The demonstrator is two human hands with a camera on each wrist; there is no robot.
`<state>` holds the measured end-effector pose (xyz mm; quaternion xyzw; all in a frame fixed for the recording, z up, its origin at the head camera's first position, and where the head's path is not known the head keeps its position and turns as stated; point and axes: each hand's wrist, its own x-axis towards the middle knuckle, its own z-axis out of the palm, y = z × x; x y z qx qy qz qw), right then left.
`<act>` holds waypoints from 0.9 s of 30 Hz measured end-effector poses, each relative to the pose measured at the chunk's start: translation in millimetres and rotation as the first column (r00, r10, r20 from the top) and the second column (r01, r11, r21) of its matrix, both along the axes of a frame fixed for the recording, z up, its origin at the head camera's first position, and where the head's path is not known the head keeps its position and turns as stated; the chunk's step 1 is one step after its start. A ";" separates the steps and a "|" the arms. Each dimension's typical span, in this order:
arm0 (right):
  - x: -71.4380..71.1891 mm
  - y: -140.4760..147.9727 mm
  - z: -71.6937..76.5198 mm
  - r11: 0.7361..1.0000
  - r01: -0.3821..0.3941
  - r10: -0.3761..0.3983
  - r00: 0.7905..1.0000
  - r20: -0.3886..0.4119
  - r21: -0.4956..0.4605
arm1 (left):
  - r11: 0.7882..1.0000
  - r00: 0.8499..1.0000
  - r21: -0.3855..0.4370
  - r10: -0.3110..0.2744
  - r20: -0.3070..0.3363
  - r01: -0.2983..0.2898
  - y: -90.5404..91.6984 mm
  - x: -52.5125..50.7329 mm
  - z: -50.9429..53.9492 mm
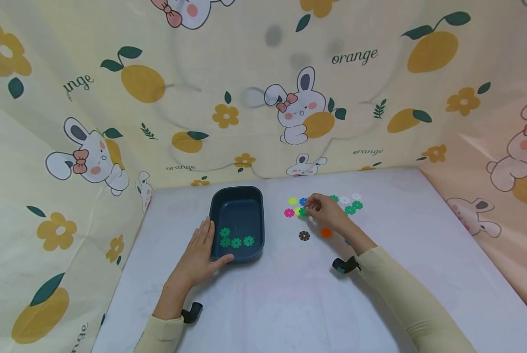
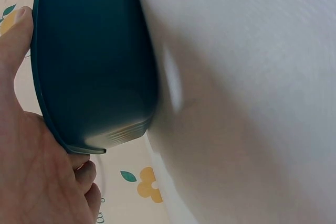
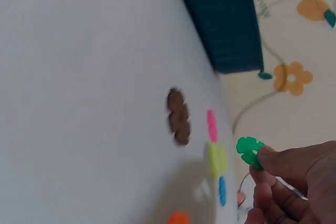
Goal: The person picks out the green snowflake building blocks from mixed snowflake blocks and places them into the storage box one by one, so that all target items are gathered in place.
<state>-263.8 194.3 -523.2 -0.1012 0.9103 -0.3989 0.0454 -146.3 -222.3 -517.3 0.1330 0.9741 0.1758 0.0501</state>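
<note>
1. One bare left hand (image 1: 197, 255) lies along the left side of a dark blue, rounded rectangular plastic tray (image 1: 238, 211), its fingers straight against the rim and its thumb spread to the near corner.
2. Four green flower-shaped plastic pieces (image 1: 236, 242) lie in the tray's near half, on the white table (image 1: 276, 304).
3. Just right of the tray are a pink flower-shaped piece (image 1: 289, 213), two yellow flower-shaped pieces (image 1: 293, 201) and a blue flower-shaped piece (image 1: 303, 201).
4. A single green flower-shaped piece (image 3: 250, 150) is pinched between the right hand's (image 1: 327, 211) thumb and finger, above the table.
5. Nearer the person lies a brown flower-shaped piece (image 1: 304, 236).
6. Right of that, an orange round piece (image 1: 326, 233) lies below the right wrist.
7. Beyond the right hand, green pieces (image 1: 357, 205) and white pieces (image 1: 344, 200) lie grouped.
</note>
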 end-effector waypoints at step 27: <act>11.7 -104.7 45.7 0.953 -0.274 0.255 0.956 -0.147 -0.130 | 1.000 1.000 0.020 0.012 0.010 -0.012 1.0 -0.4 -0.7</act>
